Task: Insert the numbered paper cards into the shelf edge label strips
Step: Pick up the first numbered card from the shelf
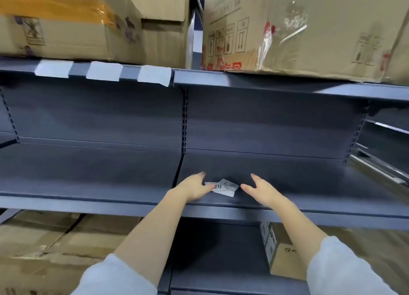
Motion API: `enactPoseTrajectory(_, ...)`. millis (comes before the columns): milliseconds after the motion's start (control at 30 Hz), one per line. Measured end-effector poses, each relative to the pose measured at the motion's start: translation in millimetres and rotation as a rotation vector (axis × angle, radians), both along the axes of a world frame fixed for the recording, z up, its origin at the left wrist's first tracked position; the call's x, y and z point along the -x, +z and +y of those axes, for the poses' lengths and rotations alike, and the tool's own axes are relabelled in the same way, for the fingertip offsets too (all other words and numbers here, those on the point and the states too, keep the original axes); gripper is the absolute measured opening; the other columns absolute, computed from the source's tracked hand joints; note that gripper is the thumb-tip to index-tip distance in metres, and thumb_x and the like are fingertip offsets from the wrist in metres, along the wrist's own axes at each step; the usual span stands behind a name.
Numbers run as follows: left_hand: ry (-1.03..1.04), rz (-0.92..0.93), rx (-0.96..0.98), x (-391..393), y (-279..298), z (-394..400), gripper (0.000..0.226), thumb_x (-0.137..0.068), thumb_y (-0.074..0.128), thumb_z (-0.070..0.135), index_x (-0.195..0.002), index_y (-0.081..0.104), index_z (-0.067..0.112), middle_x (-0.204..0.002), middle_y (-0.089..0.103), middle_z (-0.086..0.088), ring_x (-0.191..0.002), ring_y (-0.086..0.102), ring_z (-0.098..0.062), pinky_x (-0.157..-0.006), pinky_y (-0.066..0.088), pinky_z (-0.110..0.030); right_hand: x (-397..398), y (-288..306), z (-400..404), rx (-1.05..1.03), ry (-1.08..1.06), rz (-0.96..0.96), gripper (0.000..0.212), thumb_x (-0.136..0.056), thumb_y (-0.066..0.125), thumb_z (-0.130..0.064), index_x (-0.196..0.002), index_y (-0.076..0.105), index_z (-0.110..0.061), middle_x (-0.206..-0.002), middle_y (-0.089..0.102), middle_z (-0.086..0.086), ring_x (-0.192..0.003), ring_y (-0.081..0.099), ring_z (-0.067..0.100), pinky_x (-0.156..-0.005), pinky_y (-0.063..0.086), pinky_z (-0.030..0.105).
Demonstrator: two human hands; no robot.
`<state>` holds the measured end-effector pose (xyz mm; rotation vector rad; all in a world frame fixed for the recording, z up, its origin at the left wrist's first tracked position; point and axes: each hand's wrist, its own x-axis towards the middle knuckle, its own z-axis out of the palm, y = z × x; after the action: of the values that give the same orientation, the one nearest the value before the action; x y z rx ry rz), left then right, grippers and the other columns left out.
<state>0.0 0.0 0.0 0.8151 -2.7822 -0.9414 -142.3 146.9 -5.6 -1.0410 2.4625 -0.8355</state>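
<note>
Loosely opened, the left hand [194, 189] is laid on small white numbered paper cards [225, 187]; the right hand [261, 189], empty, is spread beside them on the dark grey metal shelf [110, 173].

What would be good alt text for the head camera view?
Two open hands, left hand and right hand, reach toward numbered paper cards lying on a grey shelf. Three white cards sit in the upper shelf's edge, below cardboard boxes.

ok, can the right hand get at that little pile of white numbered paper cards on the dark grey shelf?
Probably yes: the right hand is open just beside the white numbered paper cards, with bare dark grey shelf between.
</note>
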Motion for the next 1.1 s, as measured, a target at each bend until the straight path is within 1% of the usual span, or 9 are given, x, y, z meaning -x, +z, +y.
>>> enactPoseTrajectory(133, -0.012, -0.009, -0.012, 22.2, -7.5, -14.1, 0.062, -0.093, 0.043, 0.035, -0.144, 0.017, 0.014, -0.155, 0.02, -0.005, -0.143, 0.016, -0.019, -0.116, 0.016, -0.031, 19.4, -9.9, -21.6, -0.062, 0.049, 0.019, 0.065, -0.094, 0.043, -0.035, -0.146, 0.012, -0.012, -0.155, 0.018, 0.008, -0.142, 0.02, 0.024, -0.114, 0.02, 0.034)
enactPoseTrajectory(267, -0.031, -0.012, -0.012, 34.3, -12.4, -30.3, 0.06, -0.09, 0.05, 0.035, -0.143, 0.024, 0.021, -0.153, 0.022, -0.005, -0.139, 0.028, -0.02, -0.111, 0.022, -0.026, 29.0, -20.2, -34.1, -0.069, 0.07, 0.001, 0.063, -0.093, 0.045, -0.033, -0.145, 0.015, -0.013, -0.154, 0.022, 0.008, -0.14, 0.024, 0.024, -0.113, 0.022, 0.033)
enactPoseTrajectory(367, -0.059, -0.01, -0.029, 39.5, -21.1, -38.8, 0.059, -0.088, 0.055, 0.032, -0.141, 0.031, 0.022, -0.153, 0.023, -0.003, -0.139, 0.027, -0.018, -0.111, 0.021, -0.025, 32.5, -26.1, -38.5, -0.033, 0.05, 0.006, 0.06, -0.092, 0.049, -0.03, -0.143, 0.023, -0.013, -0.152, 0.029, 0.005, -0.139, 0.027, 0.022, -0.112, 0.023, 0.032)
enactPoseTrajectory(533, -0.064, 0.003, -0.067, 45.0, -31.6, -43.8, 0.056, -0.083, 0.063, 0.024, -0.135, 0.042, 0.02, -0.147, 0.036, -0.001, -0.135, 0.034, -0.017, -0.11, 0.025, -0.026, 35.6, -29.4, -44.1, 0.007, 0.032, 0.04, 0.051, -0.09, 0.054, -0.022, -0.137, 0.038, -0.011, -0.144, 0.043, 0.004, -0.134, 0.035, 0.02, -0.108, 0.027, 0.027)
enactPoseTrajectory(700, -0.079, 0.068, -0.096, 50.3, -34.9, -46.6, 0.055, -0.079, 0.068, 0.016, -0.13, 0.049, 0.018, -0.138, 0.05, 0.002, -0.13, 0.042, -0.014, -0.108, 0.029, -0.024, 37.5, -32.7, -46.9, 0.021, 0.018, 0.078, 0.044, -0.087, 0.059, -0.019, -0.128, 0.048, -0.012, -0.135, 0.053, 0.005, -0.127, 0.045, 0.02, -0.105, 0.034, 0.029)
enactPoseTrajectory(800, -0.114, 0.083, -0.141, 54.8, -34.3, -45.0, 0.061, -0.077, 0.068, 0.009, -0.133, 0.045, 0.016, -0.138, 0.05, 0.0, -0.13, 0.042, -0.013, -0.106, 0.027, -0.022, 37.9, -32.1, -45.9, 0.021, 0.028, 0.094, 0.04, -0.087, 0.058, -0.019, -0.126, 0.051, -0.013, -0.133, 0.055, 0.004, -0.125, 0.048, 0.019, -0.104, 0.037, 0.03)
enactPoseTrajectory(933, -0.146, 0.074, -0.177, 59.4, -32.8, -40.0, 0.079, -0.076, 0.068, 0.006, -0.142, 0.025, 0.014, -0.144, 0.043, -0.002, -0.136, 0.035, -0.013, -0.109, 0.023, -0.022, 37.6, -29.5, -44.3, 0.042, 0.065, 0.076, 0.039, -0.086, 0.059, -0.014, -0.125, 0.053, -0.011, -0.131, 0.057, 0.005, -0.124, 0.05, 0.017, -0.105, 0.037, 0.028)
enactPoseTrajectory(1000, -0.147, 0.079, -0.188, 60.7, -33.3, -37.8, 0.084, -0.075, 0.068, 0.006, -0.144, 0.02, 0.014, -0.147, 0.038, -0.002, -0.137, 0.033, -0.012, -0.107, 0.022, -0.019, 37.0, -28.9, -43.4, 0.043, 0.089, 0.062, 0.04, -0.085, 0.059, -0.012, -0.125, 0.053, -0.01, -0.131, 0.058, 0.005, -0.124, 0.05, 0.016, -0.103, 0.036, 0.025)
enactPoseTrajectory(1100, -0.165, 0.05, -0.161, 62.4, -34.8, -36.2, 0.086, -0.074, 0.071, 0.014, -0.144, 0.02, 0.016, -0.149, 0.035, -0.004, -0.136, 0.034, -0.015, -0.112, 0.027, -0.026, 36.3, -27.8, -41.7, 0.043, 0.128, 0.034, 0.041, -0.084, 0.059, -0.008, -0.125, 0.053, -0.011, -0.131, 0.058, 0.004, -0.123, 0.051, 0.015, -0.1, 0.035, 0.022)
